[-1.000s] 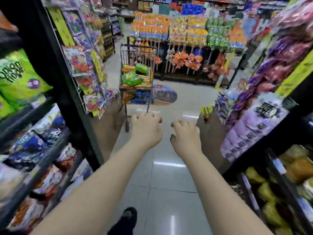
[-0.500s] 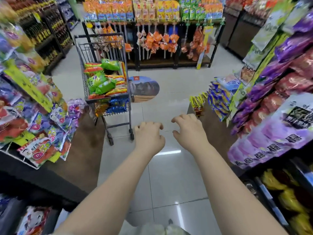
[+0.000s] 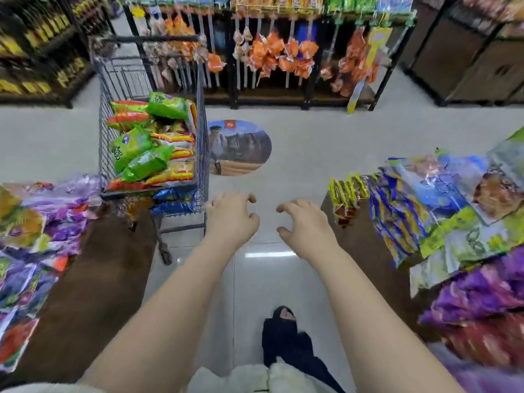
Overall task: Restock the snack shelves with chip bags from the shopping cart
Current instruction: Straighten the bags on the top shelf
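Out in front of you, your fingers (image 3: 250,198) are curling a little and holding nothing. Your left hand (image 3: 231,219) and your right hand (image 3: 304,226) are hanging side by side over the floor (image 3: 326,143), near but not touching. Your left hand is sitting just beside the near corner of the shopping cart (image 3: 202,129), and I am not seeing it touch the wire. The chip bags (image 3: 141,157) are lying in a big heap inside the cart, green and orange on top, blue underneath. So I am guessing the job is only getting going, with lots of bags waiting to go out. The snack shelves (image 3: 453,219) are standing on both sides of you, already showing many bags. The floor is looking shiny and pale, with a round picture sticker (image 3: 241,147) lying past the cart. Far ahead, a rack (image 3: 272,55) is hanging orange packs.
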The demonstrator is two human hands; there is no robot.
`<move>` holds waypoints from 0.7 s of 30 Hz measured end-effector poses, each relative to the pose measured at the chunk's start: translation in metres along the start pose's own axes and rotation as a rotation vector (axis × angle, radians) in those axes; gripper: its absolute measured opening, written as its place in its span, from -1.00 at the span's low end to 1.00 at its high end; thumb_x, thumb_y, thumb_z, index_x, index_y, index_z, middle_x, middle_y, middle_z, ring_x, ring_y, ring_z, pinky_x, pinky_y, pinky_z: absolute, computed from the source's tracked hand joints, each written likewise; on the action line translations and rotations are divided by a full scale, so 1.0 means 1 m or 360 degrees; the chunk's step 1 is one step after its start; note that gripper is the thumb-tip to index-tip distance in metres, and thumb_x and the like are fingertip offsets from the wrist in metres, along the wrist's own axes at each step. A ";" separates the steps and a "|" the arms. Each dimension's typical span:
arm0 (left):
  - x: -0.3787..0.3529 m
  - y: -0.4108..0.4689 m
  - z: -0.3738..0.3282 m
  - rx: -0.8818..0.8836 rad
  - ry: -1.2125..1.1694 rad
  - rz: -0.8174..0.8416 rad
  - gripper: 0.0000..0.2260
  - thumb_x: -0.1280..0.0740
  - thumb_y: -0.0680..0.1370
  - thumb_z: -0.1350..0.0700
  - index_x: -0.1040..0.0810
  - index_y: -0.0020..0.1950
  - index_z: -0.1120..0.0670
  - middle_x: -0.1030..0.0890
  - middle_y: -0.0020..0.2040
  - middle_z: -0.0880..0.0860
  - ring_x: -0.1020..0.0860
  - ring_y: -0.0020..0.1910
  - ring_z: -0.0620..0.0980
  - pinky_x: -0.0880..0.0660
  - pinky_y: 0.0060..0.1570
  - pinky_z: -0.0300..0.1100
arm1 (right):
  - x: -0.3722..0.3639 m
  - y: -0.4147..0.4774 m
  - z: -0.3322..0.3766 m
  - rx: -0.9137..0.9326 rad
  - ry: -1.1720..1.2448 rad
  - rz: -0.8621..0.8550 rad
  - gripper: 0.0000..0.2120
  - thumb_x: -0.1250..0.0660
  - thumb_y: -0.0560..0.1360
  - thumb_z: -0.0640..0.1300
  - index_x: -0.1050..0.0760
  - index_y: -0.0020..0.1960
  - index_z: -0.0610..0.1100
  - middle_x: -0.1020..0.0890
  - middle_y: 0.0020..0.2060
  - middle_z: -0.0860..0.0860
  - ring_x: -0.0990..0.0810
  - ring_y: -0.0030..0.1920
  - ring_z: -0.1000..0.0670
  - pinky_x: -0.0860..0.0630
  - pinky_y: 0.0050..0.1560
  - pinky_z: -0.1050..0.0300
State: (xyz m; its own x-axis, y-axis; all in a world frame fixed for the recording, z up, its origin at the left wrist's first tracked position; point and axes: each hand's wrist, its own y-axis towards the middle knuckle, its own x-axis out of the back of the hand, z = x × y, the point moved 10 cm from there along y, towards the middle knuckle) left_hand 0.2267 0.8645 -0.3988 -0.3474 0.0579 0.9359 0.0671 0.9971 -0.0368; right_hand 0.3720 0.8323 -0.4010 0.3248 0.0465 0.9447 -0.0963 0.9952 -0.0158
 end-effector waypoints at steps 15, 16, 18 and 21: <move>0.015 0.245 0.073 0.0650 -0.0005 -0.0133 -0.71 -0.31 0.49 0.02 -0.53 0.21 -0.10 -0.56 0.14 0.02 -0.44 0.22 0.13 -0.34 0.13 0.03 | -0.024 0.306 0.006 0.0441 0.0107 0.0322 -0.63 -0.35 0.47 -0.07 -0.46 0.28 0.02 -0.50 0.25 0.04 -0.38 0.28 -0.07 -0.32 0.26 0.02; 0.018 0.262 0.084 0.0676 -0.0004 -0.0142 -0.72 -0.31 0.49 0.01 -0.53 0.20 -0.10 -0.56 0.14 0.03 -0.44 0.21 0.14 -0.34 0.13 0.03 | -0.028 0.326 0.013 0.0464 0.0152 0.0338 -0.63 -0.35 0.47 -0.07 -0.47 0.27 0.01 -0.50 0.24 0.04 -0.39 0.27 -0.08 -0.33 0.26 0.02; 0.029 0.303 0.103 0.0693 -0.0013 -0.0186 -0.75 -0.31 0.48 0.02 -0.55 0.16 -0.09 -0.57 0.10 0.02 -0.46 0.18 0.14 -0.36 0.10 0.02 | -0.036 0.371 0.034 0.0532 0.0208 0.0349 -0.63 -0.37 0.46 -0.09 -0.48 0.26 0.00 -0.52 0.23 0.02 -0.40 0.27 -0.10 -0.34 0.27 0.00; 0.053 0.369 0.135 0.0722 -0.0050 -0.0289 -0.77 -0.30 0.46 0.04 -0.57 0.10 -0.08 -0.61 0.05 0.02 -0.49 0.15 0.15 -0.42 0.11 0.04 | -0.039 0.442 0.075 0.0695 0.0168 0.0284 -0.67 -0.38 0.45 -0.11 -0.51 0.21 -0.06 -0.54 0.20 -0.02 -0.41 0.26 -0.14 -0.37 0.23 -0.01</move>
State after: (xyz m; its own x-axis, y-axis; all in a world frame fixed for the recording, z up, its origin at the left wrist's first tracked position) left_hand 0.1070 1.2419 -0.4101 -0.3443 -0.1246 0.9306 -0.4089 0.9121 -0.0291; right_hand 0.2457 1.2643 -0.4206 0.3587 0.2441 0.9010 -0.5379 0.8429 -0.0142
